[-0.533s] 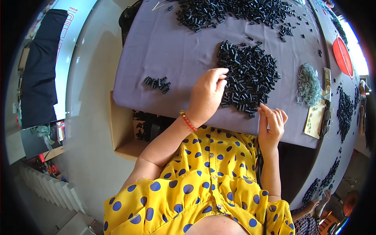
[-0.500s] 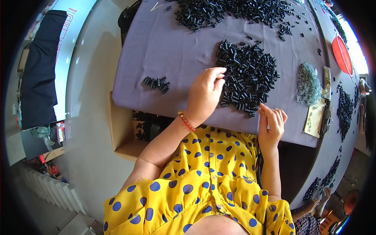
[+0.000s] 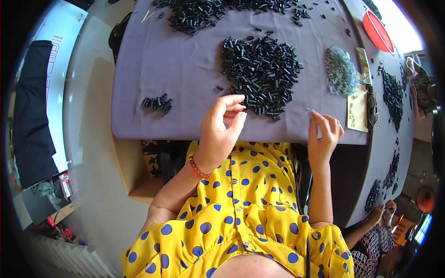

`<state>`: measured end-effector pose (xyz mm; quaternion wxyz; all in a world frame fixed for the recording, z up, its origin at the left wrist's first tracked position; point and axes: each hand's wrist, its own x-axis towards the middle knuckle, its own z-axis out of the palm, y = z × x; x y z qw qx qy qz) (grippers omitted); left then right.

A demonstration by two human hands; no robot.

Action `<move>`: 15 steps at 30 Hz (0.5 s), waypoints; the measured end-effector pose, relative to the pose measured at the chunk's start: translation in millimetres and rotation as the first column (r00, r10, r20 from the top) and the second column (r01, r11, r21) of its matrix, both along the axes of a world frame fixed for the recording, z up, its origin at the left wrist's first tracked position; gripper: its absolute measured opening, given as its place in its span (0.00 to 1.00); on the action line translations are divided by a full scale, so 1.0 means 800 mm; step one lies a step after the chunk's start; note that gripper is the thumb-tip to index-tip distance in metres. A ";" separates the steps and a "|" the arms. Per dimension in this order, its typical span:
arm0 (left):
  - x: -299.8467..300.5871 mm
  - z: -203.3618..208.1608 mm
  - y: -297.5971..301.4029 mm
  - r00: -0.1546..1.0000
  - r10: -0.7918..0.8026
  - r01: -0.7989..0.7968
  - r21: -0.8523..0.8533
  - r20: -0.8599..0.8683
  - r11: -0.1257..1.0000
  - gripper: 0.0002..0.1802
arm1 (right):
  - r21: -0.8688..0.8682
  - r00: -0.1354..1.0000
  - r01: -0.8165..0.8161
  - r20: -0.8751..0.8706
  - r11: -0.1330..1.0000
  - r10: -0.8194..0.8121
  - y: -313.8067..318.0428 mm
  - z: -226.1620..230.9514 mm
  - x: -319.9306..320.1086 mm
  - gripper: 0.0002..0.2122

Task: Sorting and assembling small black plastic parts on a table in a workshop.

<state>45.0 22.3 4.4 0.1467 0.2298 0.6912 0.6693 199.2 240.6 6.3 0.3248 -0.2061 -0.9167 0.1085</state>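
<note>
My left hand (image 3: pixel 221 126) hovers over the near edge of the purple table (image 3: pixel 176 69), thumb and forefinger pinched on a small black tube (image 3: pixel 242 109) just in front of the big pile of black tubes (image 3: pixel 260 73). My right hand (image 3: pixel 325 133) is at the table edge to the right, its fingertips pinched on a thin metal pin (image 3: pixel 309 110). A heap of grey metal pieces (image 3: pixel 340 69) lies beyond the right hand.
A small cluster of black tubes (image 3: pixel 157 103) lies to the left, and a long pile (image 3: pixel 204 14) at the far side. A red disc (image 3: pixel 378 24) is at the far right, a cardboard box (image 3: pixel 136 173) under the table edge. Another person's hands (image 3: pixel 384 212) work at lower right.
My left hand has drawn back from the big pile toward the near table edge, with its fingers pinched. The right hand has stayed about where it was.
</note>
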 end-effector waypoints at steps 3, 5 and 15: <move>0.017 -0.004 0.001 0.992 -0.054 0.051 0.027 0.116 0.998 0.17 | 0.071 0.998 0.002 0.059 0.997 -0.007 -0.005 -0.013 0.010 0.12; 0.023 -0.011 0.001 0.977 -0.091 0.080 0.060 0.191 0.995 0.18 | 0.101 0.995 0.045 0.086 0.994 -0.054 -0.008 -0.014 0.010 0.13; 0.031 -0.013 -0.008 0.966 -0.120 0.103 0.082 0.228 0.991 0.18 | 0.224 0.980 0.071 0.168 0.972 -0.110 0.008 -0.020 -0.017 0.08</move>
